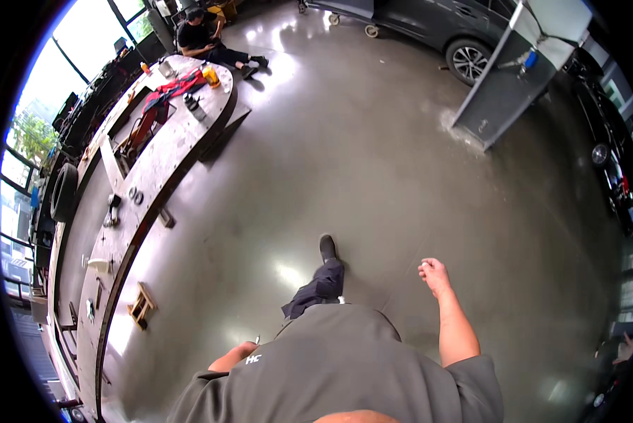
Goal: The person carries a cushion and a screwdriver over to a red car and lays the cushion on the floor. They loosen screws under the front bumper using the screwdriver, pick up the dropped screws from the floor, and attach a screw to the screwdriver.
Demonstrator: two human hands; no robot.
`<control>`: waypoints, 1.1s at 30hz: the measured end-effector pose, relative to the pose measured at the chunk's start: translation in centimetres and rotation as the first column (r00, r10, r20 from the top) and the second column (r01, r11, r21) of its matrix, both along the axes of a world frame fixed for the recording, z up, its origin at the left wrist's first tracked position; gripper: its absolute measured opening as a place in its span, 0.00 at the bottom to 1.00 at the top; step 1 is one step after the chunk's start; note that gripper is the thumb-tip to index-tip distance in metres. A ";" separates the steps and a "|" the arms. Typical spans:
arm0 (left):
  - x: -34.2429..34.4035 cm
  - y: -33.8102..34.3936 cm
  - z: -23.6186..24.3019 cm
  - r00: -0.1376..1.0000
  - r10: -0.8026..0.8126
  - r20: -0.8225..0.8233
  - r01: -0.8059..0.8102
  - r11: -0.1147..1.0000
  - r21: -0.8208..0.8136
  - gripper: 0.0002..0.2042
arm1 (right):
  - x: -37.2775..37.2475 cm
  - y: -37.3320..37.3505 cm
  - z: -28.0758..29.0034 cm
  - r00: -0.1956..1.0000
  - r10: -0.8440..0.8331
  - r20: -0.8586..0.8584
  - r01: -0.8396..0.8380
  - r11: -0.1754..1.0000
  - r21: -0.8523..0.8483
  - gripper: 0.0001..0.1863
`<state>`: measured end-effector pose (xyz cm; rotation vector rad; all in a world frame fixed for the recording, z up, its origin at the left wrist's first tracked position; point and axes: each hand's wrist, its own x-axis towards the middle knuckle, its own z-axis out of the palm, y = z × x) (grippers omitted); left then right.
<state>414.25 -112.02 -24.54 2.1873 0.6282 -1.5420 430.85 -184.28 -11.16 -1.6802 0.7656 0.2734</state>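
Observation:
My left hand (244,348) hangs low at my left side, partly hidden by my grey shirt (337,359). A thin pale stick-like object (258,340) juts up from its closed fingers; its kind is too small to tell. Out to my right, over the floor, my right hand (436,276) is raised with its fingers curled in. A small whitish spot shows at the fingertips, but I cannot make out what it is. Neither hand touches the bench or a car. One dark shoe (327,248) is stretched forward in mid-stride.
Along the left runs a long metal workbench (162,166) with bottles, a red-and-black cloth (172,92) and tools. A small wooden stool (142,306) stands beside it. Someone (203,42) sits at its far end. A grey car (429,32) and a pillar (503,84) are ahead right.

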 end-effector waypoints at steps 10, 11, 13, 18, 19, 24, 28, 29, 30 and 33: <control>75.2 -11.8 21.5 0.550 0.009 0.835 0.073 0.996 -0.058 0.14 | 29.1 2.3 -0.4 0.871 0.178 -0.458 -0.134 0.983 0.127 0.12; 81.0 -13.8 20.6 0.505 0.068 0.861 0.081 0.989 -0.126 0.13 | 32.5 1.2 -2.9 0.873 0.105 -0.476 -0.023 0.984 0.174 0.12; 92.0 -15.9 21.2 0.499 0.167 0.850 0.051 0.974 -0.222 0.12 | 41.0 -0.8 -9.2 0.841 0.146 -0.521 -0.043 0.978 0.204 0.12; 105.4 -16.4 15.8 0.630 0.190 0.753 -0.106 0.982 -0.159 0.14 | 64.1 -6.8 -18.2 0.339 0.787 -0.515 -0.941 0.280 -0.193 0.10; 107.3 -16.3 15.5 0.679 0.073 0.731 -0.096 0.995 -0.011 0.15 | 71.7 -6.4 -16.2 0.461 0.625 -0.630 -0.792 0.611 0.026 0.09; 111.6 -16.9 13.1 0.960 0.194 0.203 -0.189 0.981 -0.046 0.16 | 106.9 -8.3 -5.3 0.972 0.119 -0.204 -0.116 0.993 0.025 0.10; 117.4 -15.7 8.0 0.974 0.211 0.079 -0.211 0.977 -0.004 0.21 | 129.6 -6.6 1.8 0.984 0.167 -0.059 -0.167 0.986 0.002 0.10; 118.9 -14.2 5.4 0.974 0.224 0.038 -0.221 0.974 -0.057 0.22 | 133.8 -6.2 1.9 0.983 0.174 -0.055 -0.175 0.984 -0.017 0.10; 121.3 -12.3 1.4 0.982 0.185 -0.039 -0.186 0.982 -0.033 0.24 | 137.5 -6.7 2.8 0.986 0.162 -0.048 -0.163 0.987 -0.011 0.10; 137.9 -12.2 1.7 0.994 0.104 0.017 -0.103 0.994 -0.023 0.21 | 147.0 -5.1 1.0 0.987 0.075 -0.143 -0.081 0.996 -0.034 0.09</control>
